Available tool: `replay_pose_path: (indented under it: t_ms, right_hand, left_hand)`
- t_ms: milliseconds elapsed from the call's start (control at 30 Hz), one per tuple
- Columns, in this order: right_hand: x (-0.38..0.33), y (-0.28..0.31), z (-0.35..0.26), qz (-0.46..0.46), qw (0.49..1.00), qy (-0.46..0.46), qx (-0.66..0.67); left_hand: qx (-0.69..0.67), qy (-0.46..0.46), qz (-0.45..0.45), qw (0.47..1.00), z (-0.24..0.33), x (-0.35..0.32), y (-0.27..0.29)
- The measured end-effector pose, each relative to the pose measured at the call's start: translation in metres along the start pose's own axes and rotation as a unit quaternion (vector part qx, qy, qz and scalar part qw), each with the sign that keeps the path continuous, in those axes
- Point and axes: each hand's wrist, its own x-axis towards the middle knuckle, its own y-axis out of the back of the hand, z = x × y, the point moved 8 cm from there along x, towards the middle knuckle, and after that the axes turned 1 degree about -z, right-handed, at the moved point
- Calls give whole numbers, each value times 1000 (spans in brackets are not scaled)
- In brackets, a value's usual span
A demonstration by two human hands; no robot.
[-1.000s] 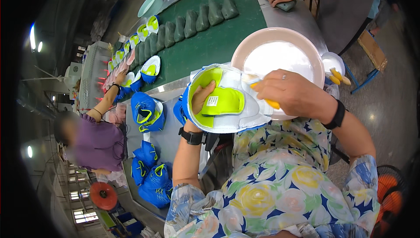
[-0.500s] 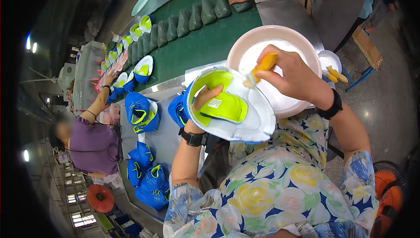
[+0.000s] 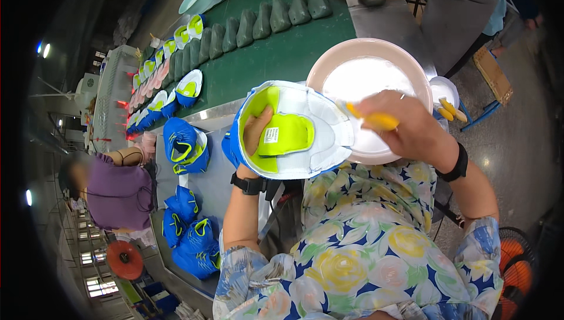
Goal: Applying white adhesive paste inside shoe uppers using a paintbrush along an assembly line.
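Observation:
My left hand (image 3: 254, 133) is closed around a blue shoe upper (image 3: 320, 138), its fingers reaching inside the heel opening. The upper is turned so that its white underside and lime-green lining face up. In my right hand (image 3: 408, 121) is a brush (image 3: 382, 121) with a yellow handle, blurred by motion. Its bristles are at the upper's toe-side edge; whether they touch cannot be made out. Beneath the brush stands a pale pink basin (image 3: 320, 67) holding white liquid.
Left, blue shoe uppers (image 3: 197, 249) lie piled on a metal table (image 3: 220, 188). Grey-green shoe lasts (image 3: 255, 26) line a green conveyor (image 3: 258, 64). Yellow-handled brushes (image 3: 449, 109) rest by a small white bowl (image 3: 445, 89). Co-workers stand left and far right; an orange fan (image 3: 517, 261) is lower right.
The upper has shifted left and levelled out. My right hand and brush have moved right and down, away from the upper's middle. The left co-worker's arm has drawn back from the conveyor.

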Motion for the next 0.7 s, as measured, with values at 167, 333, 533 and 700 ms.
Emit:
replay_pose_path:
  t_ms: [167, 333, 533, 700]
  right_hand:
    - [46, -9, 12, 119, 984, -68, 118]
    - [27, -20, 56, 10, 973, -213, 93]
    - [-3, -8, 73, 118, 904, -318, 261]
    - [-32, -10, 79, 104, 891, -376, 231]
  left_hand:
    - [-27, -16, -38, 999, -7, 0, -16]
    - [-25, -113, 78, 990, 18, 23, 26]
    - [177, 30, 200, 963, -28, 64, 240]
    - [61, -68, 245, 965, 1, 119, 287]
